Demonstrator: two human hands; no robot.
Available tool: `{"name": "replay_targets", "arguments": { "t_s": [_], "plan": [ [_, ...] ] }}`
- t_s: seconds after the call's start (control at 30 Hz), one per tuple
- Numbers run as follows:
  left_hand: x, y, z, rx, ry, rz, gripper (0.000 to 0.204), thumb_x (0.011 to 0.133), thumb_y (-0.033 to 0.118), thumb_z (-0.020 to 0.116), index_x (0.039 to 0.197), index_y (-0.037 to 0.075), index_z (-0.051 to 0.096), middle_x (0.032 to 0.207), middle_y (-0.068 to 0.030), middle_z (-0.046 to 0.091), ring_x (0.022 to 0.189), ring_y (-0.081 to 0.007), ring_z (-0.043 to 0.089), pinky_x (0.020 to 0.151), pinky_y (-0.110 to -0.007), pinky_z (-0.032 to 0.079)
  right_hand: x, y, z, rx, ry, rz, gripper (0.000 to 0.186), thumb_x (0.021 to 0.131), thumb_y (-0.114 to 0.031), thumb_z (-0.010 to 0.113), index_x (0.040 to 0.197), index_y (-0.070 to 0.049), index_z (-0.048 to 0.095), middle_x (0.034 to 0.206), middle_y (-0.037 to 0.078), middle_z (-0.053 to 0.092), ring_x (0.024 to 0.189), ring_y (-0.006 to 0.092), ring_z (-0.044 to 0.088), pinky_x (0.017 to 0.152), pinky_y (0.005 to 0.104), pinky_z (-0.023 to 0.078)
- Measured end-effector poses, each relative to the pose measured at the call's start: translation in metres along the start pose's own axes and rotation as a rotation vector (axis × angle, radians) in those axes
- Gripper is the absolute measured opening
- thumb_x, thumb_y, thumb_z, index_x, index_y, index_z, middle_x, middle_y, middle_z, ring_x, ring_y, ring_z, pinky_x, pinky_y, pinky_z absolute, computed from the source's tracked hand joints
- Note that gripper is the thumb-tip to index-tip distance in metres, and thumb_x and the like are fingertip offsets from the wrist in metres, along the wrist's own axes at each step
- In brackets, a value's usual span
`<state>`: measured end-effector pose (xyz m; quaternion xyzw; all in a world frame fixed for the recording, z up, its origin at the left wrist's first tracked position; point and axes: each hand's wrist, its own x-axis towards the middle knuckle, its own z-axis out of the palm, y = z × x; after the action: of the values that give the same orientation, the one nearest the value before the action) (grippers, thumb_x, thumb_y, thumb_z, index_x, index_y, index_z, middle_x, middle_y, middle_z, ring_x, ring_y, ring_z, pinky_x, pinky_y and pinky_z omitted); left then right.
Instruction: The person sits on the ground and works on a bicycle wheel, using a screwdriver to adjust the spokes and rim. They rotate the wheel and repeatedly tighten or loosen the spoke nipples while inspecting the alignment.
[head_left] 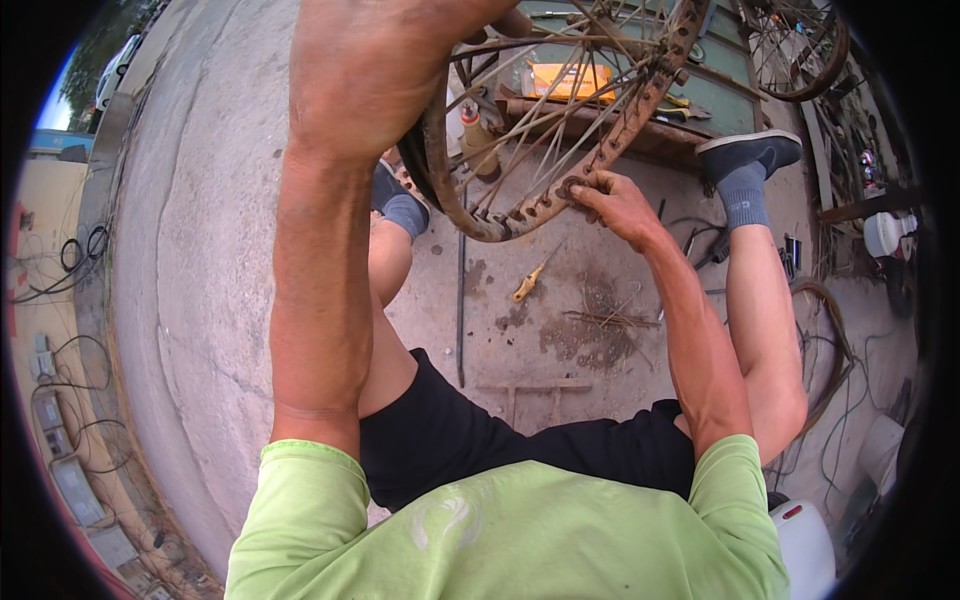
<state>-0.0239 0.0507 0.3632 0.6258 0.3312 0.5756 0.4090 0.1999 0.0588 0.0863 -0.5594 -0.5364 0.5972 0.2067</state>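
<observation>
A rusty spoked wheel (pixel 550 200) is held up between my hands, with holes along its rim. My left hand (pixel 375 65) is large in the foreground at the top, fingers curled at the wheel's upper left and partly out of view. My right hand (pixel 610 205) pinches a small rusty round piece (pixel 573 188) at the lower right of the rim. A yellow-handled screwdriver (pixel 527 285) lies on the ground below the wheel, near loose rusty spokes (pixel 605 320).
Behind the wheel are a low green-topped bench (pixel 730 105) with an orange packet (pixel 569 82), a bottle (pixel 478 145) and another wheel (pixel 805 75). A long bar (pixel 461 340) and T-shaped metal piece (pixel 535 385) lie between my legs. Cables and clutter line both sides.
</observation>
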Motion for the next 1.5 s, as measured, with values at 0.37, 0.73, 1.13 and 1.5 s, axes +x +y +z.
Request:
{"name": "replay_targets", "arguments": {
  "t_s": [0.37, 0.73, 1.13, 1.5],
  "plan": [
    [-0.004, -0.007, -0.008, -0.114, -0.053, 0.030, 0.061, 0.083, 0.016, 0.081, 0.132, -0.008, 0.052, 0.103, -0.0128, 0.069, 0.080, -0.0177, 0.069, 0.074, -0.030, 0.060, -0.024, -0.015, 0.037, -0.030, 0.245, -0.122, 0.035, 0.093, -0.026, 0.077, 0.115, 0.000, 0.072, 0.085, 0.006, 0.073, 0.071, 0.0108, 0.066, 0.068, 0.0319, 0.054],
    [-0.007, 0.004, 0.000, -0.095, -0.028, -0.068, 0.059, 0.085, 0.012, 0.079, 0.133, -0.007, 0.052, 0.106, -0.0108, 0.067, 0.088, -0.0157, 0.067, 0.078, -0.030, 0.058, -0.028, -0.009, 0.068, 0.151, 0.322, -0.257, 0.038, 0.093, -0.021, 0.080, 0.119, 0.004, 0.069, 0.088, 0.008, 0.077, 0.077, 0.0122, 0.070, 0.070, 0.0301, 0.056],
    [-0.009, 0.005, -0.002, -0.047, -0.043, -0.043, 0.062, 0.085, 0.020, 0.079, 0.132, -0.010, 0.052, 0.107, -0.0120, 0.065, 0.087, -0.0158, 0.066, 0.078, -0.030, 0.058, -0.018, 0.007, 0.063, 0.202, 0.201, -0.314, 0.042, 0.097, -0.020, 0.078, 0.126, 0.004, 0.061, 0.098, 0.008, 0.076, 0.083, 0.0122, 0.070, 0.072, 0.0280, 0.056],
    [-0.007, -0.002, -0.008, -0.044, -0.054, -0.001, 0.064, 0.085, 0.021, 0.080, 0.133, -0.010, 0.051, 0.106, -0.0121, 0.066, 0.084, -0.0154, 0.066, 0.077, -0.030, 0.058, -0.020, -0.011, 0.038, 0.056, 0.019, -0.390, 0.045, 0.098, -0.017, 0.075, 0.133, 0.005, 0.056, 0.110, 0.010, 0.071, 0.094, 0.0152, 0.068, 0.082, 0.0328, 0.057]
  ]
}}
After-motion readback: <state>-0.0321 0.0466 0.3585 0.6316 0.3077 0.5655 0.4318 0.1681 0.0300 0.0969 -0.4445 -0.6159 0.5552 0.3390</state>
